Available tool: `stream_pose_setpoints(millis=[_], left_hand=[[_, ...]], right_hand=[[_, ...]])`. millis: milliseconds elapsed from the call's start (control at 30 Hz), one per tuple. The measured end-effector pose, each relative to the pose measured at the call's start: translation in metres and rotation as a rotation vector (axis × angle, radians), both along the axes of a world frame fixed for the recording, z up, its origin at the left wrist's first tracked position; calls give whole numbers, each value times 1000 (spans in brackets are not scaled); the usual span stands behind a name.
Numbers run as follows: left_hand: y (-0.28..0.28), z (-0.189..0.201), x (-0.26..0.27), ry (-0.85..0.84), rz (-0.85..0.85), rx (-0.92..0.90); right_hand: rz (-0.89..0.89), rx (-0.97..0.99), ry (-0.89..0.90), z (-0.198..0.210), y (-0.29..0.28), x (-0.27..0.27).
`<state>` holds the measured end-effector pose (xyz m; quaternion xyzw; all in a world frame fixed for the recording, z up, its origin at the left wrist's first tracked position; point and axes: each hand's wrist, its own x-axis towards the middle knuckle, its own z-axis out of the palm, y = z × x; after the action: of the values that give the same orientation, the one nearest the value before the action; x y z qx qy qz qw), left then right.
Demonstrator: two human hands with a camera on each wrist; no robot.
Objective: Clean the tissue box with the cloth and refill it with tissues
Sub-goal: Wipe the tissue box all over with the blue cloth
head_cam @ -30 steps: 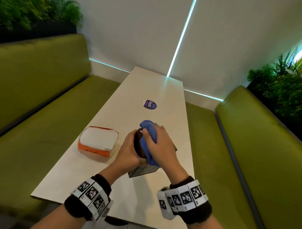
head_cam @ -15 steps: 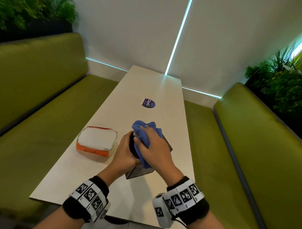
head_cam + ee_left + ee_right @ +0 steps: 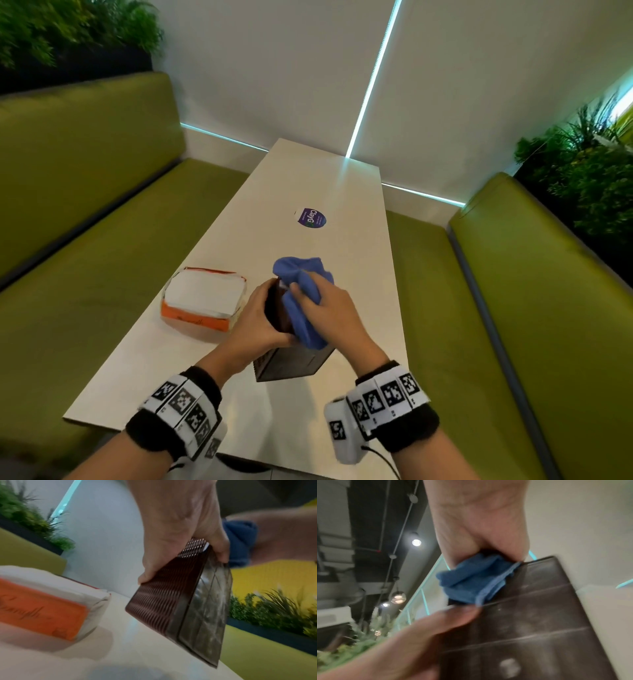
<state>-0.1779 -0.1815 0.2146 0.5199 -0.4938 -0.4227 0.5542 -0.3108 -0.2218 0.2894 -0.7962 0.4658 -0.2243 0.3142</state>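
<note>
A dark brown tissue box (image 3: 291,365) (image 3: 173,609) (image 3: 539,628) stands tilted on one corner on the white table (image 3: 308,178). My left hand (image 3: 255,320) (image 3: 180,536) grips its upper end, fingers on the ribbed side and thumb on the smooth face. My right hand (image 3: 334,310) (image 3: 481,524) holds a bunched blue cloth (image 3: 303,298) (image 3: 240,540) (image 3: 471,580) and presses it against the box's top face. An orange and white pack of tissues (image 3: 205,298) (image 3: 42,601) lies to the left of the box.
A round purple sticker (image 3: 310,217) lies farther up the table. Green benches (image 3: 85,240) flank the table on both sides, with plants (image 3: 582,178) behind them. The table's near edge (image 3: 137,431) runs just in front of my wrists.
The cloth has slid up and away along the box's face with my right hand. My left hand keeps its grip on the tilted box.
</note>
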Motion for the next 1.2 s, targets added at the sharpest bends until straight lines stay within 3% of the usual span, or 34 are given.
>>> stream_pose_setpoints(millis=[133,233,300,333,433,567,667,733,833,1067,1133,1200], left_hand=[[7,-9,18,131,-9,138],[10,-13,36,390,-37,132],[12,-12,47,579,-56,118],[14,-11,50,651,-45,106],[15,-11,52,799,25,109],[14,-17,45,875,92,153],[13,-23,44,932,29,122],[15,-24,44,885,-25,130],[19,-18,51,676,-201,168],[16,17,82,279,-445,159],[12,26,75,164,-457,161],[9,27,71,92,-361,151]], right_hand=[[-106,133,2,-17,-38,-34],[-241,415,-441,-27,-45,-56],[-244,617,-724,-36,-37,-70],[-210,685,-780,-40,-29,-74],[-109,802,-781,-63,-10,-73],[50,940,-720,-82,15,-56],[143,932,-758,-77,17,-58],[125,877,-725,-67,16,-58],[62,752,-663,-63,10,-67],[114,589,-485,-41,-5,-93],[135,553,-417,-35,-9,-93],[136,533,-368,-29,-12,-95]])
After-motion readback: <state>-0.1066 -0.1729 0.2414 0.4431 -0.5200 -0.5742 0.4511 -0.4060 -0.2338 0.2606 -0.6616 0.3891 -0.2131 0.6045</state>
